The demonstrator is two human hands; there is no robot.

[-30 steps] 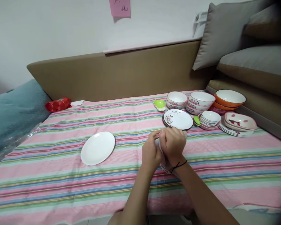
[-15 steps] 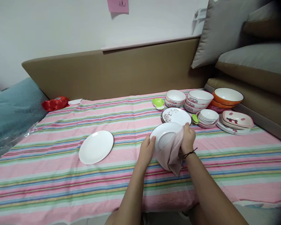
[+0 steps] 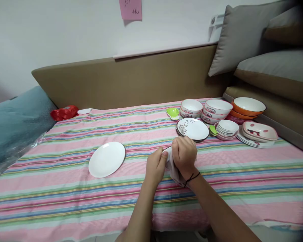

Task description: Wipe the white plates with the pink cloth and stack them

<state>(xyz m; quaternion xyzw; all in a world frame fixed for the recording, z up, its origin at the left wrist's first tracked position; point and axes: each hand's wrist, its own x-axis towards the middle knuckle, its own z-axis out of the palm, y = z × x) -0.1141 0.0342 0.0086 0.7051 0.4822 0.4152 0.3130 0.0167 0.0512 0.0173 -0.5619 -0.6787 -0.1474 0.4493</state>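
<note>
My left hand (image 3: 155,166) grips the left edge of a white plate (image 3: 168,153), its thumb on the near face. Pressed over the plate, my right hand (image 3: 184,155) is closed on a pale pink cloth (image 3: 176,174) that hangs below the fingers. Most of the plate is hidden behind the cloth and the right hand. Just beyond the hands lies a stack of white plates with a dark rim and flower pattern (image 3: 194,129). A plain white oval plate (image 3: 107,159) rests on the striped cover to the left.
Farther right are stacked white bowls (image 3: 218,107), orange bowls (image 3: 249,107), small white bowls (image 3: 227,127) and animal-face dishes (image 3: 260,130). A green leaf-shaped dish (image 3: 172,113) sits at the back. A red package (image 3: 64,113) lies far left on the striped cover (image 3: 73,198).
My right hand has moved left and nearer across the plate with the cloth, toward my left hand. The plate has tilted and shows far less. The view has shifted slightly.
</note>
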